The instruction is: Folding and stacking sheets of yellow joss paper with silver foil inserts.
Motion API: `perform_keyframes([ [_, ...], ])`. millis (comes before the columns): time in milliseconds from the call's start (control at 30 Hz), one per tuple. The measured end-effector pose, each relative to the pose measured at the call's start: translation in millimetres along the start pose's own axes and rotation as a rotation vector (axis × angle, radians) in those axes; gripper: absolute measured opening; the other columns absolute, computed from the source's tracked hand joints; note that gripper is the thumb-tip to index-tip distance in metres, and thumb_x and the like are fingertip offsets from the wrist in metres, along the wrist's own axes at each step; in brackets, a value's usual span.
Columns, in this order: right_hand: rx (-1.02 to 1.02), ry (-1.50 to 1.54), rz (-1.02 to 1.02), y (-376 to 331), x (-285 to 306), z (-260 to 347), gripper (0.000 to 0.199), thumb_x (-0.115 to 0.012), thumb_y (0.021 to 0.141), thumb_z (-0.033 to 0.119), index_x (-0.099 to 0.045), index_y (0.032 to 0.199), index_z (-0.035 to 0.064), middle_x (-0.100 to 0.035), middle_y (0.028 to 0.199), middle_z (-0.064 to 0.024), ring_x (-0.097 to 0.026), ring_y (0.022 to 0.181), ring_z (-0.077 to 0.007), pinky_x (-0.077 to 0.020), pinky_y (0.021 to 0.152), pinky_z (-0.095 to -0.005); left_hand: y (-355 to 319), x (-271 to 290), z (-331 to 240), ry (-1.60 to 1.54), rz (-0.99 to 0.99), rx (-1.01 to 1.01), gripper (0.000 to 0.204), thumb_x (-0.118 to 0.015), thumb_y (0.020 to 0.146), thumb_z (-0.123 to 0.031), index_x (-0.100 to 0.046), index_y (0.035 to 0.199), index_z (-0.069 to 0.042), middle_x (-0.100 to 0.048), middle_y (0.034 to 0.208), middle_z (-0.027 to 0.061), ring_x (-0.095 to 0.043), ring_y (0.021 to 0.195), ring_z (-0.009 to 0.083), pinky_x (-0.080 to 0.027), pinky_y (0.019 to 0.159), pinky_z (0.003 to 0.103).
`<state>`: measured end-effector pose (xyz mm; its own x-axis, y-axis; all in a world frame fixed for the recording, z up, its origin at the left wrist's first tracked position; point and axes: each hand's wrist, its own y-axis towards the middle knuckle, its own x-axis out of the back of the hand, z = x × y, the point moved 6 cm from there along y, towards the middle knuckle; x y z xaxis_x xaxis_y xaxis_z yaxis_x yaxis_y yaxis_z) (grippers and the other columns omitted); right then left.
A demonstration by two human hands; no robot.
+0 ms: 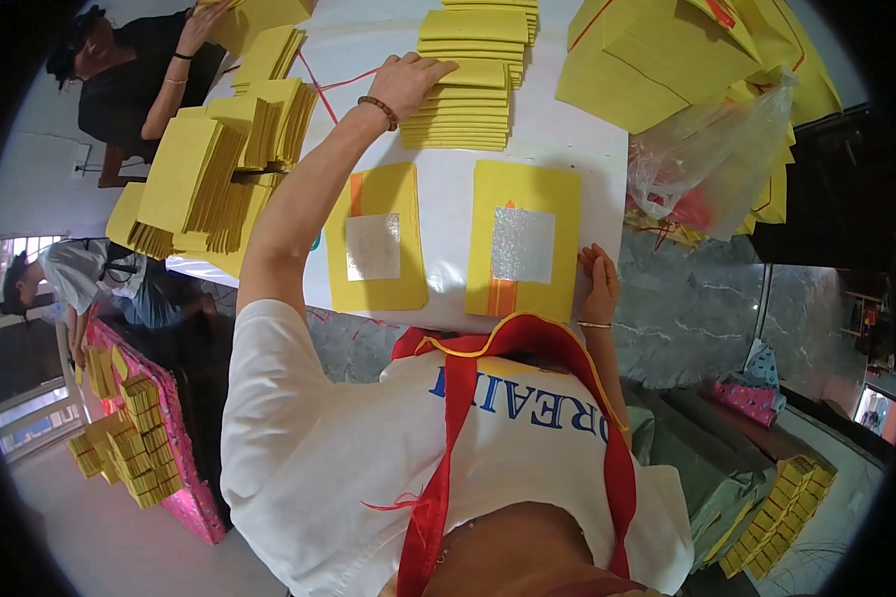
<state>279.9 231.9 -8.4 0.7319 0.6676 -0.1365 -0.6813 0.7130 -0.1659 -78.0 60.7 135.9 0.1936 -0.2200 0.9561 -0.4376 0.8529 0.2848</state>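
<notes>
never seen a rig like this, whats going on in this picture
There is no machine, only a person with bare hands. The picture comes from a wide fisheye camera on their head, looking down. On the white table lie two yellow stacks, each with a pale square on top, plus more yellow stacks to the left and an overlapping yellow row beyond. The left hand rests on that row; whether it grips any is unclear. The right hand is beside the right-hand stack, nothing visible in it.
</notes>
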Motion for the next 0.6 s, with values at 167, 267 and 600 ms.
perform_keyframes([
  [167,0.014,-0.039,0.014,-2.8,-3.6,3.4,0.03,-0.046,0.094,0.018,-0.053,0.116,-0.0014,-0.059,0.107,-0.0117,-0.057,0.099,-0.0201,-0.0435,0.089,-0.0304,2.8,-8.3,-6.3,0.019,0.05,-0.004,0.042,-0.06,0.078,-0.016,-0.051,0.12,-0.018,-0.061,0.104,0.0024,-0.054,0.099,0.022,-0.041,0.084,0.038],
  [267,0.03,-0.032,0.022,-2.9,-2.0,0.0,0.03,-0.046,0.094,0.017,-0.054,0.116,-0.0009,-0.059,0.107,-0.0112,-0.057,0.098,-0.0191,-0.043,0.089,-0.0296,4.0,-12.5,-8.3,0.006,0.037,-0.044,0.041,-0.058,0.079,-0.018,-0.051,0.12,-0.017,-0.061,0.105,0.0041,-0.053,0.099,0.0234,-0.04,0.086,0.039],
  [600,0.013,-0.062,-0.002,-4.3,-5.7,1.5,0.029,-0.047,0.093,0.014,-0.053,0.117,-0.002,-0.059,0.108,-0.0109,-0.056,0.099,-0.0182,-0.0429,0.089,-0.0289,-8.0,-27.0,0.4,-0.16,0.017,-0.105,0.056,-0.051,0.083,-0.052,-0.047,0.126,-0.018,-0.056,0.115,0.0079,-0.049,0.106,0.0277,-0.037,0.089,0.044],
])
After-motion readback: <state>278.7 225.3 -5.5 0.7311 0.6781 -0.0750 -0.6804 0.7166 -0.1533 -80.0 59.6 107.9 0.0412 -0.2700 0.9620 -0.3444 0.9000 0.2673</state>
